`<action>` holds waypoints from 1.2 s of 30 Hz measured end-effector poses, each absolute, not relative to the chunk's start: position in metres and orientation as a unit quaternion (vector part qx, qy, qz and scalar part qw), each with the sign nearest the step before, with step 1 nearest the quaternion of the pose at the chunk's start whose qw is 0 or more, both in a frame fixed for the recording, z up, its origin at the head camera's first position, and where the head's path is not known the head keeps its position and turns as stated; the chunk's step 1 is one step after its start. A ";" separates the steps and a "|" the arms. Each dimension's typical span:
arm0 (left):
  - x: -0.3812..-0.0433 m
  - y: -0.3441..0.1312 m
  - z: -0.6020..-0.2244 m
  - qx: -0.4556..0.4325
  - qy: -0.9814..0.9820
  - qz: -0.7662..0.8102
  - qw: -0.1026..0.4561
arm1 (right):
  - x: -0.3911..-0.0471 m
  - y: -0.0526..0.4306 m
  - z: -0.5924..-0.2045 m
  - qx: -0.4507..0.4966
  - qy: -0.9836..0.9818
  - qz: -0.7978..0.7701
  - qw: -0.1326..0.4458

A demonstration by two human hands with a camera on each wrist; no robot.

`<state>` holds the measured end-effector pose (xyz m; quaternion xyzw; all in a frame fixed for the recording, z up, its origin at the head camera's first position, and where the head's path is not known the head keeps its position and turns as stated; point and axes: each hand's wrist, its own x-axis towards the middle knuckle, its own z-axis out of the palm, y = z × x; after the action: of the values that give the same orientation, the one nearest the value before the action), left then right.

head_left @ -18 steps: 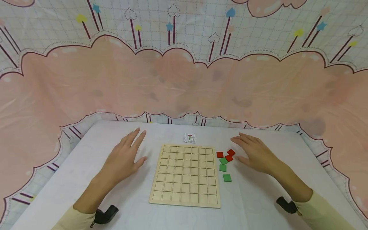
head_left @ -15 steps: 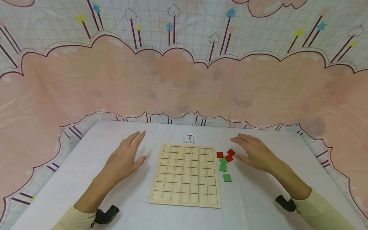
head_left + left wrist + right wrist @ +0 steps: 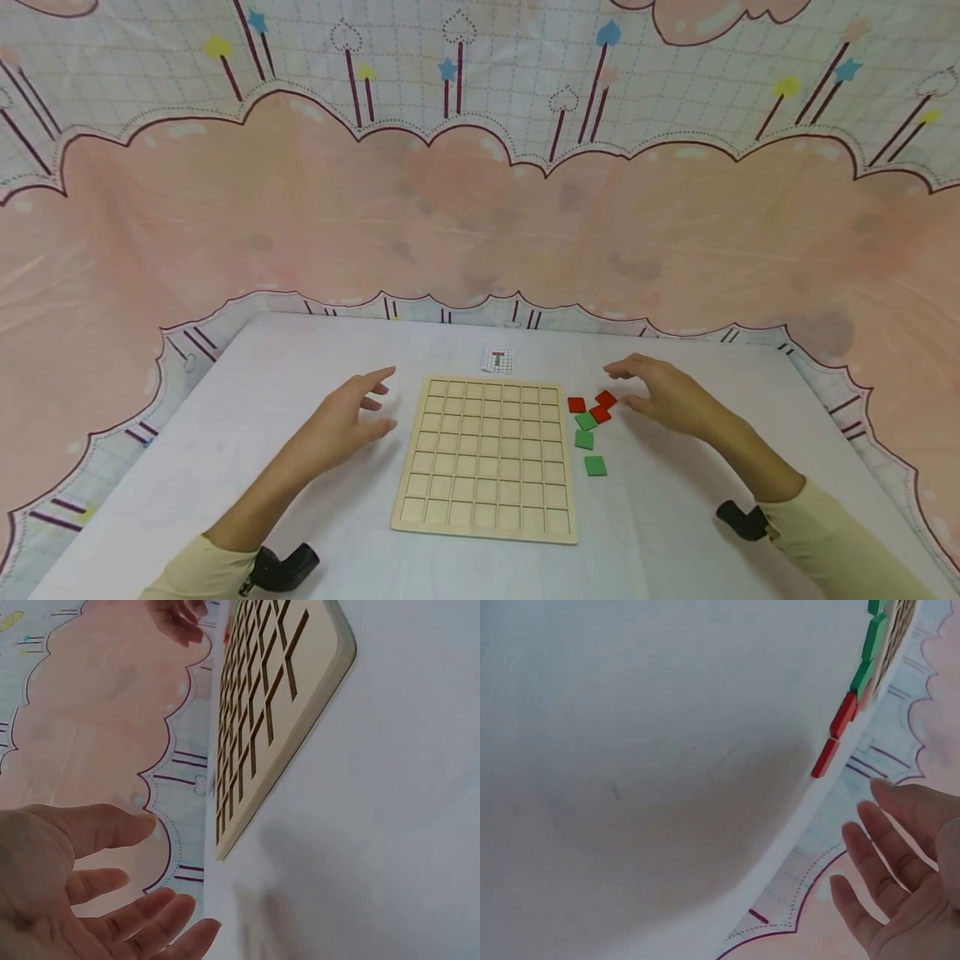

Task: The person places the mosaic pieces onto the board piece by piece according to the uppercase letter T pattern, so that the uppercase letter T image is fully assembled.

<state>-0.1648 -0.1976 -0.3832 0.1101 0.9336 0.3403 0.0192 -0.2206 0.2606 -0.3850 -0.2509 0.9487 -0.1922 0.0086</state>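
While the table (image 3: 300, 350) is bearing the board (image 3: 485, 458), your left hand (image 3: 348, 423) is hovering left of it and your right hand (image 3: 663, 396) right of it, each thumb (image 3: 97, 829) standing apart from its fingers (image 3: 139, 915). Beyond the board, the card (image 3: 498, 361) is lying; red tiles (image 3: 577, 405) and green tiles (image 3: 584, 439) are lying along its right side.

A white table (image 3: 652, 550) bears a square, pale wooden grid board (image 3: 486, 457) about midway between its left and right edges, a small white gridded paper card (image 3: 497, 361) nearer the far edge, and, right-edge side of the board, three red square tiles (image 3: 576, 405) and three green square tiles (image 3: 584, 439).
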 end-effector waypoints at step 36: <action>-0.165 -0.173 -0.411 0.057 0.867 0.476 0.134 | -0.243 0.262 -0.405 -0.258 0.933 -0.242 0.066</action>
<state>-0.1646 -0.1730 -0.4110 0.0570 0.8674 0.4759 0.1341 -0.2430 0.2619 -0.4055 -0.2584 0.9330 -0.2416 0.0662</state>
